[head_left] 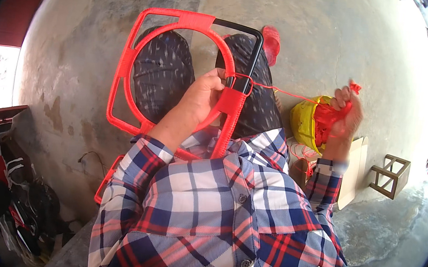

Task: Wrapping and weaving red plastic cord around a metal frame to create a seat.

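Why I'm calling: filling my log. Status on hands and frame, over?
Left hand gripping frame. Right hand clutching red cord running to frame. Frame mostly red-wrapped, upper right corner black. In the way: nothing evident; yellow container near right hand.

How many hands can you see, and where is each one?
2: the left hand on the red-and-black frame over the lap, and the right hand out by the yellow container, holding red cord. No other hand shows.
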The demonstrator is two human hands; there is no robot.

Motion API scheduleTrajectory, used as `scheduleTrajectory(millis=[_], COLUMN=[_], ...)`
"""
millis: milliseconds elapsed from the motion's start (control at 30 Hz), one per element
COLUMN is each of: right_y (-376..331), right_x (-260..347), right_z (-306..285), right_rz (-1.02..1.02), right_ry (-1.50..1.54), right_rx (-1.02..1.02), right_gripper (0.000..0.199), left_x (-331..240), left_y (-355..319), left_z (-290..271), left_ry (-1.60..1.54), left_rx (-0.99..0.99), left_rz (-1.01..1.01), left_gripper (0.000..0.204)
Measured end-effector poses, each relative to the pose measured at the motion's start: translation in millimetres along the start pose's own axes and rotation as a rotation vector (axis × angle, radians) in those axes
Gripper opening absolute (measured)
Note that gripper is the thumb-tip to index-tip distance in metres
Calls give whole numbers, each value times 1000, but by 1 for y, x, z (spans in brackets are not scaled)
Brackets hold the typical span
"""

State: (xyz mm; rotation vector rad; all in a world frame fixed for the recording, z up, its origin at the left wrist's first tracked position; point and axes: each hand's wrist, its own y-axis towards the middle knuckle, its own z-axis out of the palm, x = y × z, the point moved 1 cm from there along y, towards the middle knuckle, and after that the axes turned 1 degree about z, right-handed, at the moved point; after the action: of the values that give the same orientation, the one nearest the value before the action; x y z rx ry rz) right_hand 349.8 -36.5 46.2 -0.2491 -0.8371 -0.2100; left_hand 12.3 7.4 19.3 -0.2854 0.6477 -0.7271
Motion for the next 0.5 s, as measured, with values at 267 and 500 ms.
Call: scheduleTrajectory(millis=[267, 500], right_y=[-22, -27], right_x=[-109, -58], right_z=[98, 93], right_rz=[329, 365], right_ry=[-853, -229], right_rx=[361, 266], right_gripper=[14, 20], left_x=[4, 8], left_y=[-9, -6], left_z=[7, -9], left_ry=[107, 193], left_rx=[37, -40], left_rz=[74, 108], left_gripper=[29, 13])
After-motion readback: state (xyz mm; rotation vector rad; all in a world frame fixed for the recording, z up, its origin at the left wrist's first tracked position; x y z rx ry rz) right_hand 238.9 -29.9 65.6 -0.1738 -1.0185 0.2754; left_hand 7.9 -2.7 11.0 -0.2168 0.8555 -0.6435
